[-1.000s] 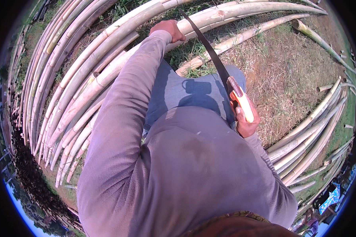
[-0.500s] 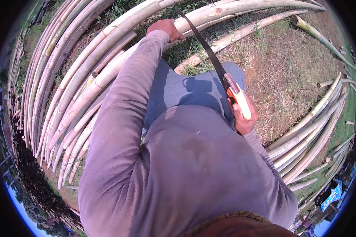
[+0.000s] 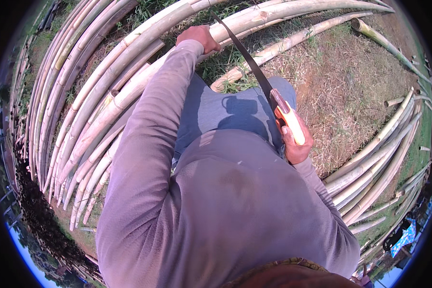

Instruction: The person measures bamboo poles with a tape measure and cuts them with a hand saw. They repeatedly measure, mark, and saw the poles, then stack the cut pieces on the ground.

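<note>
A: Since a second ago, the dark-bladed hand saw (image 3: 258, 71) and both bare hands shift slightly left in view, as the whole scene moves a little too. Where is the saw?

B: In the person's right hand (image 3: 297, 148), just beside the right knee of the blue cloth trousers (image 3: 197, 113). The fingers are clamped on its cream-and-orange handle (image 3: 296, 128).

A: Is there any writing?

B: Any marking on the handle is too small to tell.

A: Which way does the saw point?

B: Its long axis runs diagonally: handle at lower right, tip at upper left, away from the body. It crosses a long, pale bamboo pole (image 3: 254, 18), whose own length runs from lower left to upper right, bent by the lens. I cannot tell whether blade and pole touch.

A: And the left hand (image 3: 200, 39)?

B: It is closed over that pole, left of the blade; its fingertips are hidden. More pale bamboo poles (image 3: 379, 153) lie at the right, beside dry brown grass (image 3: 333, 103).
</note>
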A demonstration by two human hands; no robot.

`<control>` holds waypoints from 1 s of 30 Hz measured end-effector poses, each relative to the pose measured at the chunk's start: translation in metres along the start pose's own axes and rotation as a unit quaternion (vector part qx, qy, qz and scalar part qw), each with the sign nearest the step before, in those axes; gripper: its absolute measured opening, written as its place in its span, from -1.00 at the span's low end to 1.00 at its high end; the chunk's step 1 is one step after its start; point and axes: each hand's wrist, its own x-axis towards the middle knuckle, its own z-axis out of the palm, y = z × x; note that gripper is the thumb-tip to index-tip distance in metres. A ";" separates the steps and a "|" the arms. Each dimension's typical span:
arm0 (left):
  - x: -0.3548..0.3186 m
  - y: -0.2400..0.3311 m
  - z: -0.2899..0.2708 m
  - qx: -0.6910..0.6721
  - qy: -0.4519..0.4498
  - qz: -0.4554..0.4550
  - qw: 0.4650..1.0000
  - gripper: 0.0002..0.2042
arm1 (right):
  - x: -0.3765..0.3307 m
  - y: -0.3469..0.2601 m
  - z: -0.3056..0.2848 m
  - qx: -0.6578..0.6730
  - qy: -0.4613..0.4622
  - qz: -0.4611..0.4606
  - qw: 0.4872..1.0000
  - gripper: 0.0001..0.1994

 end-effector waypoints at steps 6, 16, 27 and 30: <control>-0.008 0.018 -0.002 -0.006 0.011 0.005 1.000 -0.36 | 0.064 0.017 0.034 -0.036 0.020 -0.013 0.999 -0.57; -0.008 0.001 0.000 -0.026 0.020 0.005 0.999 -0.43 | -0.020 -0.013 -0.014 -0.035 -0.027 0.009 0.999 -0.50; -0.012 0.016 0.004 -0.014 0.038 0.010 0.999 -0.45 | 0.107 0.017 0.048 -0.103 -0.002 0.008 0.995 -0.57; -0.017 0.005 0.015 -0.012 0.047 -0.002 0.999 -0.45 | 0.000 -0.010 -0.002 -0.053 0.005 -0.002 0.999 -0.54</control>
